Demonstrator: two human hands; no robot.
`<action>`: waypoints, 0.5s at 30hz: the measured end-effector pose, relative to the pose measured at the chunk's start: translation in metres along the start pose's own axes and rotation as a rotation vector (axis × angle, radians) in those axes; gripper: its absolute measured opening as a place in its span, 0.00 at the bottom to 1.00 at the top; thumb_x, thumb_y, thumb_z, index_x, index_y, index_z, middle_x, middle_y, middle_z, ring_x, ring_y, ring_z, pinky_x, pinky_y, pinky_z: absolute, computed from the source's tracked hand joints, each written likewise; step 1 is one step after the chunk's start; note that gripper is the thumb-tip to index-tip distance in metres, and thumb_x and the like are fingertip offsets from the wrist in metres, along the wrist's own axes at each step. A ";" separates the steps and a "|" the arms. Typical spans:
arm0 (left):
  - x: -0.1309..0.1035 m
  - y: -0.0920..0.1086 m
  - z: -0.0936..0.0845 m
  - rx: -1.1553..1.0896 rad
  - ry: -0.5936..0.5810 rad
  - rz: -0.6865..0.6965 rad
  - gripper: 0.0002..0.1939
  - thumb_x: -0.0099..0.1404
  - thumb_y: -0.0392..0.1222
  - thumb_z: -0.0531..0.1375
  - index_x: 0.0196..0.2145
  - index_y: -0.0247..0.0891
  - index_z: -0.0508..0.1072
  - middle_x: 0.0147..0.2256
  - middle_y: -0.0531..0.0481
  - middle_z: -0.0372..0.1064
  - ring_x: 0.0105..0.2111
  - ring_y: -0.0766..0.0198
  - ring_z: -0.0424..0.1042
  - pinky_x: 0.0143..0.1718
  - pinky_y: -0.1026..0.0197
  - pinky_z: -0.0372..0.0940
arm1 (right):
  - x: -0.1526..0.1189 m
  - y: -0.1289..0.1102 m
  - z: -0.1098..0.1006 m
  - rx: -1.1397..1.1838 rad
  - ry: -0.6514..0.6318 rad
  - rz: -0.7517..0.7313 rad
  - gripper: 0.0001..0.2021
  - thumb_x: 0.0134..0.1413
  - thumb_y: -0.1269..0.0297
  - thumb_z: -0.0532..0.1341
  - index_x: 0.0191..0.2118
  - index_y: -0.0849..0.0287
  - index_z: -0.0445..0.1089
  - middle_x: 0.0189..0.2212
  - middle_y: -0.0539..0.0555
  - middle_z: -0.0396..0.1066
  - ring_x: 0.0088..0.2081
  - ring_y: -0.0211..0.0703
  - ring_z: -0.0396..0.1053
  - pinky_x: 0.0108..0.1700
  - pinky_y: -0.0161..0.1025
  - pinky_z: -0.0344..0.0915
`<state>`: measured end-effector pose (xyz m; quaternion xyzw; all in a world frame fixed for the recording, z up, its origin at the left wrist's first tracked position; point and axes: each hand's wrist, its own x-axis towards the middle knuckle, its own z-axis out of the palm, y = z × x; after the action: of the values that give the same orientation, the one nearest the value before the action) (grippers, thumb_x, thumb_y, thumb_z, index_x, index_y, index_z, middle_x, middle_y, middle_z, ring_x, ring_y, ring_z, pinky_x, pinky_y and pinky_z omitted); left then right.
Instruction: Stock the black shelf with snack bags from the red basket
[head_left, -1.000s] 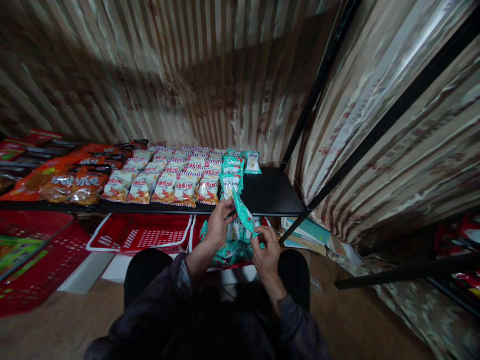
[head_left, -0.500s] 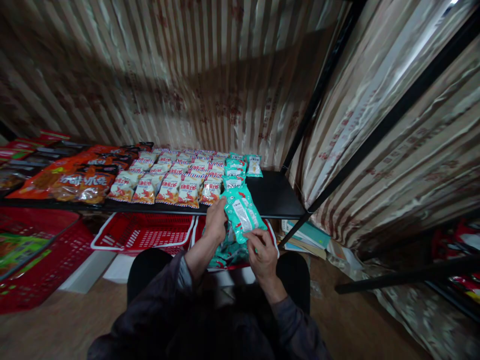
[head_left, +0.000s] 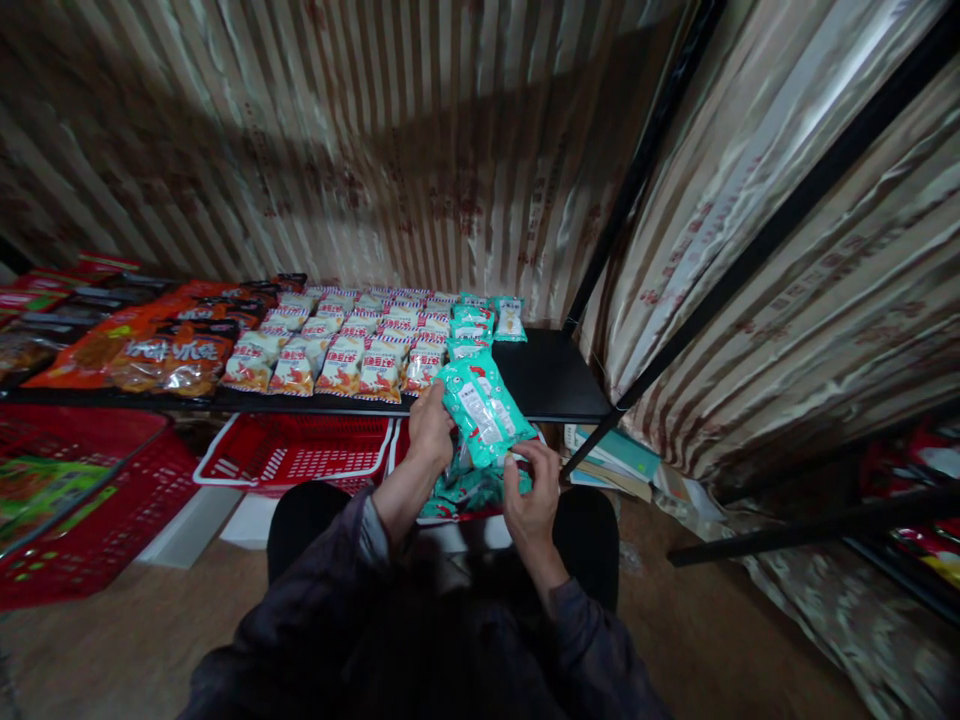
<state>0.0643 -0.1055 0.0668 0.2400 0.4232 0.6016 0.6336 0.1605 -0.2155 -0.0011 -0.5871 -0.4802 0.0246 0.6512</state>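
Note:
A teal snack bag [head_left: 486, 408] with a white label hangs tilted over a red basket. My left hand [head_left: 430, 428] grips its left edge between thumb and fingers. At the bag's lower right corner, the curled fingers of my right hand [head_left: 531, 490] pinch the edge. More teal bags [head_left: 469, 490] fill the basket below. On the black shelf [head_left: 559, 378], other teal bags [head_left: 472, 322] stand in a short column, with one more bag [head_left: 510, 318] to their right. Rows of white and orange bags [head_left: 341, 365] lie left of them.
Orange bags [head_left: 172, 360] lie further left on the shelf. Beneath are a red basket with white rim [head_left: 300, 450] and a larger red basket [head_left: 90, 560]. Black posts [head_left: 645, 170] rise at the right, with books [head_left: 615, 455] under the shelf end.
The held teal bag has turned a little and its lower edge has risen. My right hand has shifted slightly right along that edge. The whole view has shifted slightly.

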 end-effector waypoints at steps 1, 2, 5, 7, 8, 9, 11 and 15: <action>0.000 0.000 0.000 -0.004 0.004 0.005 0.17 0.51 0.52 0.66 0.26 0.38 0.65 0.17 0.61 0.58 0.15 0.74 0.56 0.18 0.69 0.49 | 0.000 0.001 0.000 0.068 0.045 0.113 0.08 0.55 0.62 0.60 0.40 0.57 0.69 0.38 0.56 0.69 0.43 0.45 0.69 0.42 0.42 0.69; 0.000 -0.001 -0.001 -0.007 0.001 0.009 0.17 0.52 0.52 0.66 0.26 0.38 0.65 0.18 0.61 0.58 0.15 0.74 0.57 0.18 0.69 0.50 | 0.000 0.003 0.001 0.151 0.081 0.236 0.10 0.54 0.59 0.61 0.41 0.57 0.67 0.37 0.54 0.69 0.40 0.43 0.70 0.40 0.41 0.69; -0.003 -0.002 -0.003 -0.017 -0.028 0.009 0.16 0.51 0.50 0.66 0.28 0.38 0.67 0.19 0.60 0.62 0.17 0.73 0.60 0.19 0.68 0.52 | 0.005 0.011 0.002 0.438 0.107 0.573 0.17 0.49 0.52 0.65 0.40 0.56 0.65 0.34 0.51 0.70 0.34 0.40 0.71 0.36 0.37 0.69; -0.005 -0.004 -0.004 -0.028 -0.030 -0.001 0.15 0.51 0.49 0.67 0.28 0.38 0.68 0.19 0.59 0.63 0.17 0.73 0.60 0.20 0.68 0.53 | 0.008 0.016 0.002 0.574 0.073 0.710 0.19 0.43 0.50 0.67 0.36 0.56 0.66 0.32 0.50 0.71 0.32 0.38 0.70 0.34 0.36 0.69; -0.006 -0.005 -0.006 -0.031 -0.023 -0.008 0.15 0.50 0.49 0.67 0.28 0.37 0.68 0.19 0.60 0.62 0.17 0.73 0.60 0.20 0.68 0.52 | 0.009 0.017 0.002 0.612 0.057 0.748 0.19 0.41 0.50 0.69 0.33 0.57 0.67 0.31 0.49 0.71 0.31 0.37 0.70 0.33 0.35 0.68; -0.007 -0.006 -0.007 -0.033 -0.017 -0.016 0.15 0.50 0.48 0.67 0.28 0.37 0.68 0.18 0.60 0.62 0.16 0.73 0.60 0.20 0.69 0.52 | 0.009 0.018 0.002 0.633 0.052 0.770 0.19 0.39 0.50 0.70 0.32 0.57 0.67 0.30 0.49 0.71 0.30 0.36 0.69 0.32 0.34 0.68; -0.007 -0.008 -0.010 -0.026 -0.014 -0.038 0.15 0.48 0.48 0.67 0.27 0.37 0.68 0.18 0.59 0.62 0.16 0.73 0.60 0.20 0.69 0.54 | 0.009 0.018 0.002 0.645 0.070 0.790 0.18 0.36 0.53 0.72 0.30 0.57 0.68 0.28 0.47 0.70 0.28 0.34 0.68 0.31 0.33 0.68; 0.002 -0.004 -0.015 0.039 -0.084 -0.041 0.16 0.43 0.47 0.68 0.28 0.36 0.72 0.24 0.53 0.71 0.22 0.68 0.68 0.26 0.66 0.62 | 0.007 0.018 -0.001 0.678 0.079 0.821 0.18 0.35 0.55 0.73 0.30 0.58 0.69 0.27 0.46 0.71 0.26 0.33 0.68 0.30 0.32 0.68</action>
<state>0.0544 -0.1069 0.0552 0.2685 0.4130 0.5693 0.6582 0.1743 -0.2063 -0.0107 -0.4837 -0.1514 0.4092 0.7587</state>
